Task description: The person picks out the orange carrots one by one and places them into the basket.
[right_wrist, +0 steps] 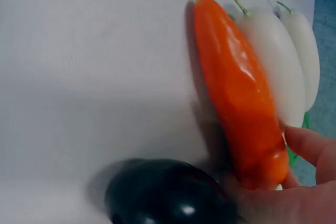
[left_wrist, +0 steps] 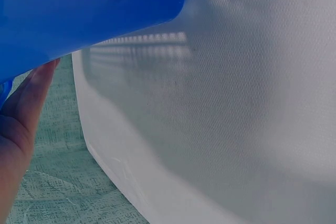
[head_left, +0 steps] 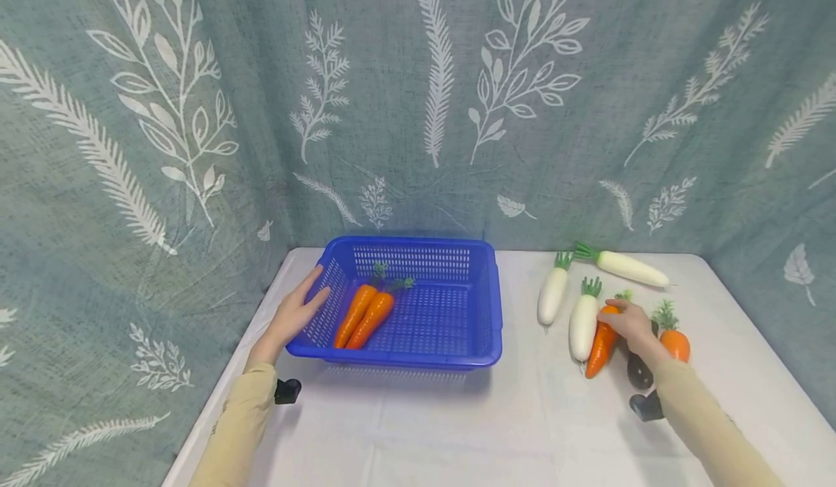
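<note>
On the left, my left hand [head_left: 287, 320] holds the left rim of a blue plastic basket [head_left: 418, 362], thumb over the inner side and fingers along the outside. The left wrist view shows the fingers against the outer wall. Two carrots [head_left: 372, 320] with green tops lie side by side in the basket's left part. At the right, my right hand [head_left: 630, 324] grips an orange carrot [right_wrist: 236, 93] near its leafy end, thumb and fingers on either side. A dark eggplant [right_wrist: 168, 192] lies right beside that hand, partly hidden under it in the head view.
Left of the gripped carrot lie two white radishes [head_left: 583, 324] with green tops. A third white radish [head_left: 632, 268] lies crosswise behind them. Another carrot [head_left: 675, 343] is partly covered by the right wrist. A patterned curtain [head_left: 405, 109] hangs behind the white table [head_left: 444, 429].
</note>
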A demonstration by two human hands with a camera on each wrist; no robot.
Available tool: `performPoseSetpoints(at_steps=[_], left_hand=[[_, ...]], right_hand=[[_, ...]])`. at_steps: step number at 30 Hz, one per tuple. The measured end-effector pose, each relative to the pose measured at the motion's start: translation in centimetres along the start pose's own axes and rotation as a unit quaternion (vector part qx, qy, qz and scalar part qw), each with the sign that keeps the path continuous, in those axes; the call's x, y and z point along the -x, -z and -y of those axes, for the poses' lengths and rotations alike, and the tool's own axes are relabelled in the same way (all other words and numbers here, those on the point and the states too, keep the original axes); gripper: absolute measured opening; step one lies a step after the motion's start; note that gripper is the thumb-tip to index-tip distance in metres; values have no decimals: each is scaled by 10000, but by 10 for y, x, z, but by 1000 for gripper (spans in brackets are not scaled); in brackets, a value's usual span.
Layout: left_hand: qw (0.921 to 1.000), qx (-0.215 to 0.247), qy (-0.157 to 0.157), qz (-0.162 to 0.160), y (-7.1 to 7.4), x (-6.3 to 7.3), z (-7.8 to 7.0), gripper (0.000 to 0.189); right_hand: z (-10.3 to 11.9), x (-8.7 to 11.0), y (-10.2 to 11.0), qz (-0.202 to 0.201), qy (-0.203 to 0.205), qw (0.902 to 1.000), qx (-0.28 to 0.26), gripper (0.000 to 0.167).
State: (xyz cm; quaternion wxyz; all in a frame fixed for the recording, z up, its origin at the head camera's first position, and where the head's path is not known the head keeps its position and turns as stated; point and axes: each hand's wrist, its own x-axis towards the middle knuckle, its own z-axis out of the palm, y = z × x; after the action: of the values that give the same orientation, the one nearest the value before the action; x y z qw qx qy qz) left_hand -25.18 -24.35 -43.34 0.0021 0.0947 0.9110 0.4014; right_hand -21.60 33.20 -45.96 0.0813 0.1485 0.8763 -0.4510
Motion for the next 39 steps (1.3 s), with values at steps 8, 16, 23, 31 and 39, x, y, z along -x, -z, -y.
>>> performPoseSetpoints(at_steps=[8, 16, 23, 31, 39], left_hand=[[10000, 15, 53, 18, 1, -1, 0, 64], [9999, 40, 122, 36, 2, -1, 0, 64], [9999, 3, 128, 47, 2, -1, 0, 65], [9999, 30, 92, 51, 1, -2, 0, 64], [10000, 13, 67, 50, 1, -1, 1, 64]], right_hand=[[-4, 0, 1, 91, -157, 9993, -322, 61], [-8, -3, 1, 94, -255, 9986, -463, 65], [-10, -5, -1, -90, -291, 9985, -465, 64], [-8, -1, 0, 48, -360, 9977, -568, 62], [-8, 2, 3, 118, -311, 9981, -517, 64]])
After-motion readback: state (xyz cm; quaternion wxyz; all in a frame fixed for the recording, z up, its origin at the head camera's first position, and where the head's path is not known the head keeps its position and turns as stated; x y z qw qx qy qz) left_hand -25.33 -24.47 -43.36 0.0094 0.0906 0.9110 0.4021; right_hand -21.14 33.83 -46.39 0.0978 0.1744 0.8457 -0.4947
